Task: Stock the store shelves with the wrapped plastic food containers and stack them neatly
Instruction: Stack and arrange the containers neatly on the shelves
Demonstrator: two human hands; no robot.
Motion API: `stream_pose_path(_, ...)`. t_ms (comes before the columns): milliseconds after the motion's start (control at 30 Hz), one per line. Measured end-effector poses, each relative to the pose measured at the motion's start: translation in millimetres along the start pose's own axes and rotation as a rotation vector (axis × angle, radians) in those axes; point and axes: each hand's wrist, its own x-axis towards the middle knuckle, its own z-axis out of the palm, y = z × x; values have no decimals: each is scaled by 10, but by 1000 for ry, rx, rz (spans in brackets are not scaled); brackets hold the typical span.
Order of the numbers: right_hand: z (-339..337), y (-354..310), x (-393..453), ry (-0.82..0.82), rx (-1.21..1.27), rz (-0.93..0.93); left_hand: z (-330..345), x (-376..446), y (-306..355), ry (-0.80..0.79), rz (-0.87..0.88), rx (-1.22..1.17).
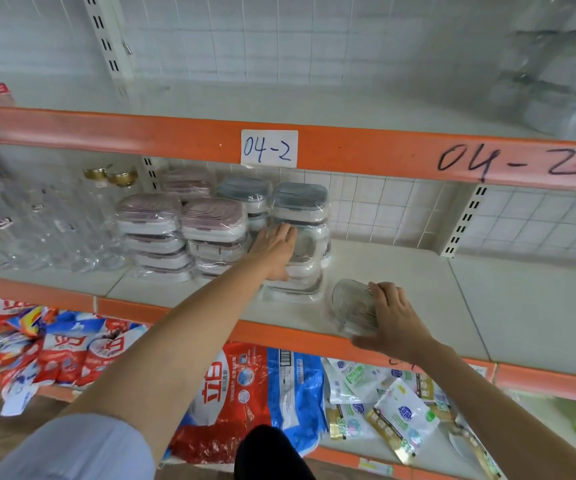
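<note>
Wrapped plastic food containers stand in stacks on the middle shelf (418, 271). Two stacks with pink lids (210, 220) are at the left, and grey-lidded ones (245, 190) sit behind them. My left hand (274, 251) presses flat against the left side of a tall wrapped stack with a grey lid (302, 199) near the shelf's front. To its right my right hand (392, 317) grips a clear ribbed round dish (352, 304) lying at the shelf's front edge.
Clear glass bottles with gold caps (72, 216) fill the shelf's left part. The upper shelf edge carries a paper label "04-2" (269, 148). Detergent bags (245, 393) and small packets (394, 403) lie on the shelf below. Wrapped goods (563, 88) sit at the upper right.
</note>
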Motion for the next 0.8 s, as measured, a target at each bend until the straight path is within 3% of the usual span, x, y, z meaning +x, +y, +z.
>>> stream_pose_path(100,-28,-52,-21,-6,10,8,6,-91,7,56,53,-4)
stream_pose_path(267,-220,-211,-147,-95,-9,-23,-91,-489,65,5,156,-54)
stream_pose_path(533,-1016,-763,-734,-198,-98,-209,-886,-1612,-56,-97,185,-126)
stream_pose_path(800,-2057,-917,-801,62,-144,-396,-1971,-2243,-356,127,57,-262)
